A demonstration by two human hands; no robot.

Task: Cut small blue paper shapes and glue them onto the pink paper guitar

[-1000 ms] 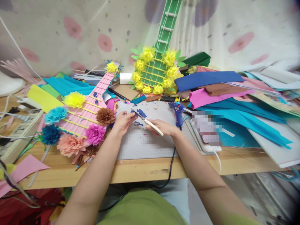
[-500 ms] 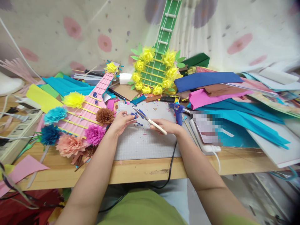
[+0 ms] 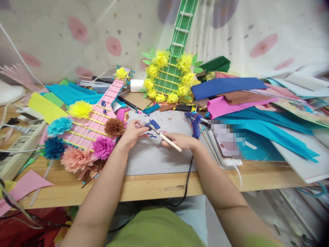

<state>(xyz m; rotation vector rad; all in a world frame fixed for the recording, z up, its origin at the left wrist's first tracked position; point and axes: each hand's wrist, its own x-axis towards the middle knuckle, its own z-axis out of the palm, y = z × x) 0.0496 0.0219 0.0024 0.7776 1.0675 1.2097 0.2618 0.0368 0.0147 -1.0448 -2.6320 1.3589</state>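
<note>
My right hand is closed round the cream handles of a pair of scissors, whose blades point up and left. My left hand pinches a small dark blue paper piece right at the blade tips. Both hands hover over a grey cutting mat strewn with blue snippets. More dark blue scraps lie just beyond the blades.
A pink paper guitar with coloured paper flowers lies left of the mat. A green paper guitar with yellow flowers leans at the back. A blue glue gun sits right of the mat, its cord hanging over the table edge. Coloured paper sheets pile at the right.
The scissors and my right hand have shifted slightly, with the blades now at the blue piece in my left hand. The view has drifted a little.
</note>
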